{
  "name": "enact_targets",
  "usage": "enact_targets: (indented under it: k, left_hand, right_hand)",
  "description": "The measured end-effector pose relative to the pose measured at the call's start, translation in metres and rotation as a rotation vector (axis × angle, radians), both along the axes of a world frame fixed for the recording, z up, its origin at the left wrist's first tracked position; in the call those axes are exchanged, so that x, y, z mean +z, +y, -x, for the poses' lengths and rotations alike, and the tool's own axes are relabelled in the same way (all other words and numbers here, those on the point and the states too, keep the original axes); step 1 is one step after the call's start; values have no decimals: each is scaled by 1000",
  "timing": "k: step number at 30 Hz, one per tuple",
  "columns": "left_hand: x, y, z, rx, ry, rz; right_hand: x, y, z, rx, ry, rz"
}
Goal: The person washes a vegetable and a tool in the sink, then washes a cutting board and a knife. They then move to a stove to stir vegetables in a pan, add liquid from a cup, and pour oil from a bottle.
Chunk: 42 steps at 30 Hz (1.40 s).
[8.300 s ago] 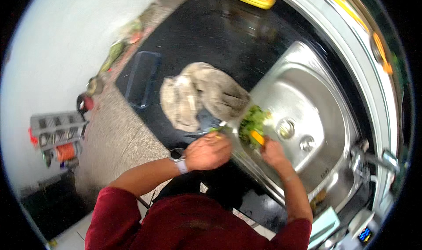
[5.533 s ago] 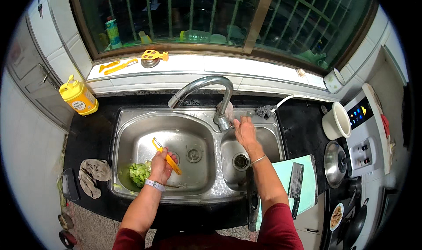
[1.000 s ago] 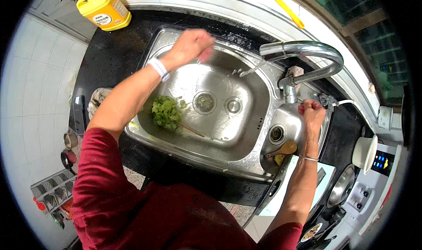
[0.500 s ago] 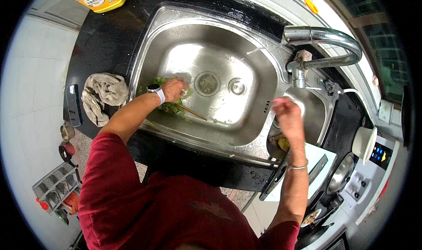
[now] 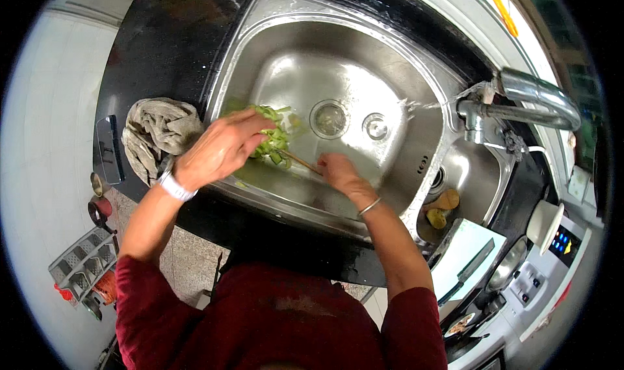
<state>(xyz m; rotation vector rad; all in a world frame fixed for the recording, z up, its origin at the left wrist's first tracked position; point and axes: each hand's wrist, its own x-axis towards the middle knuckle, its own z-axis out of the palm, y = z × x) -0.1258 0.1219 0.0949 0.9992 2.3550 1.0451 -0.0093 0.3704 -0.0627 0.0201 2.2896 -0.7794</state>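
Observation:
In the large left basin of the steel sink (image 5: 260,58) lies a heap of cut green vegetables (image 5: 276,139), partly hidden by my left hand. My left hand (image 5: 224,145), wearing a watch with a white band, reaches over the heap with fingers stretched out and thumb apart. A thin brown wooden stick (image 5: 300,160) slants out of the greens toward the right. My right hand (image 5: 338,170) is closed around its near end, low over the basin. The stick's other end is hidden among the greens.
A crumpled grey cloth (image 5: 162,136) and a phone (image 5: 109,149) lie on the black counter at left. At right are the faucet (image 5: 533,103) with a water streak, the small basin holding yellowish pieces (image 5: 437,219), and a knife (image 5: 468,266) on a pale board.
My right hand has moved left from the small basin and taken hold of the stick. My left hand has drawn back slightly, its fingers now extended. The view has shifted.

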Motion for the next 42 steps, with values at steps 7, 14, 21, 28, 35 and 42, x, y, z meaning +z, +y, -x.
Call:
enact_targets:
  k: [7, 14, 21, 28, 35, 42]
  left_hand:
    - [47, -66, -48, 303, -18, 42]
    - [36, -97, -83, 442, -15, 1]
    - [6, -106, -92, 413, 175, 124]
    - [-10, -85, -74, 180, 377, 581]
    - [-24, -69, -78, 64, -30, 133]
    - [-38, -50, -53, -190, -160, 113]
  right_hand:
    - [-37, -57, 5, 292, 259, -182]
    - [25, -39, 33, 227, 51, -150]
    - [102, 7, 30, 29, 13, -169]
    - [115, 6, -13, -135, 7, 144]
    - [120, 22, -35, -403, -5, 224]
    - [127, 38, -51, -507, 18, 210]
